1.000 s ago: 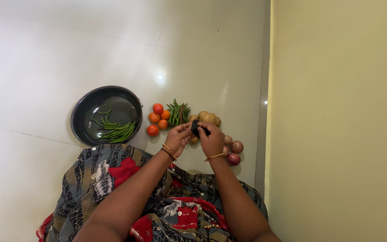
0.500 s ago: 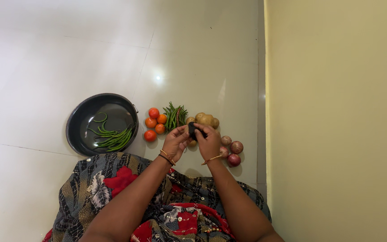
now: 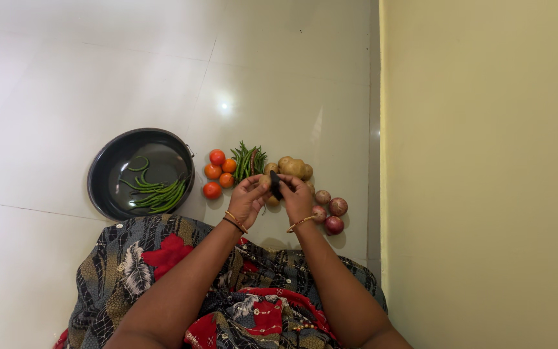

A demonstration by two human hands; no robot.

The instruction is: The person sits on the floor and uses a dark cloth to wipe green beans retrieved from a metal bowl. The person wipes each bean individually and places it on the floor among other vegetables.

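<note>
Lying at the far left, a dark pan [image 3: 138, 173] holds green beans [image 3: 153, 192]; tomatoes [image 3: 216, 173] sit beside it. The left hand [image 3: 247, 200] and right hand [image 3: 297, 197] together pinch a small black object [image 3: 275, 183], upright between their fingertips, above the potatoes [image 3: 294, 167].

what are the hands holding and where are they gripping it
Both hands, left hand and right hand, pinch a small black object between their fingertips; which part is gripped cannot be told.
</note>
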